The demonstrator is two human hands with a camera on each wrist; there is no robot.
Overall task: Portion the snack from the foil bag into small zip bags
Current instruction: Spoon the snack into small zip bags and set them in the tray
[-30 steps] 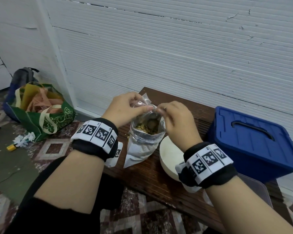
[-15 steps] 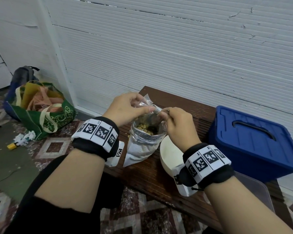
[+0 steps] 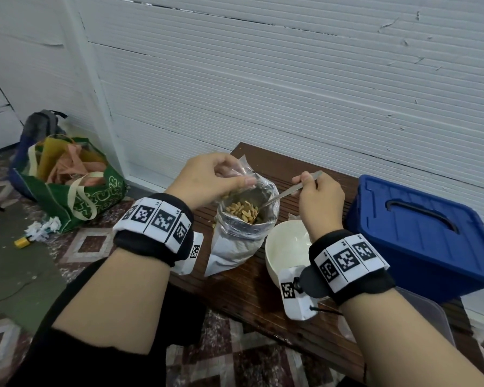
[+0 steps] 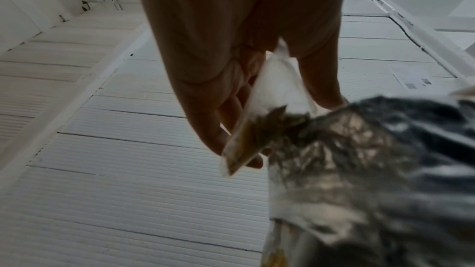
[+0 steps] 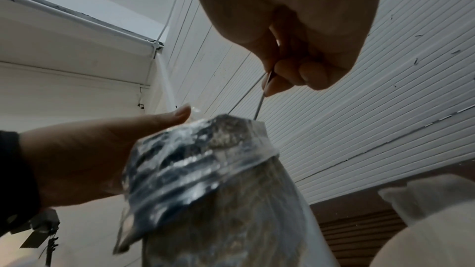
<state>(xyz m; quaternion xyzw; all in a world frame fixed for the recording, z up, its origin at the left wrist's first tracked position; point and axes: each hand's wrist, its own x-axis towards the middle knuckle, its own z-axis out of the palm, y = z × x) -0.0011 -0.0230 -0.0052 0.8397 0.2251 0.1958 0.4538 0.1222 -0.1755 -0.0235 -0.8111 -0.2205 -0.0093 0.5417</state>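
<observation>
Left hand (image 3: 204, 182): fingers (image 4: 205, 125) pinch the foil bag's (image 3: 235, 244) rim.
Right hand (image 3: 320, 202): fingers (image 5: 287, 72) pinch a spoon (image 3: 291, 191) dipped into the snack (image 3: 242, 210).

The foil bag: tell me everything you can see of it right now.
The foil bag stands upright on the wooden bench, silvery, crinkled, white lower down. Its mouth is open with the rim rolled outward, showing pale tan snack pieces inside. The left hand pinches clear plastic at the near-left rim, perhaps a small bag. The right hand holds a metal spoon dipped into the mouth. A white bowl sits just right of it.
</observation>
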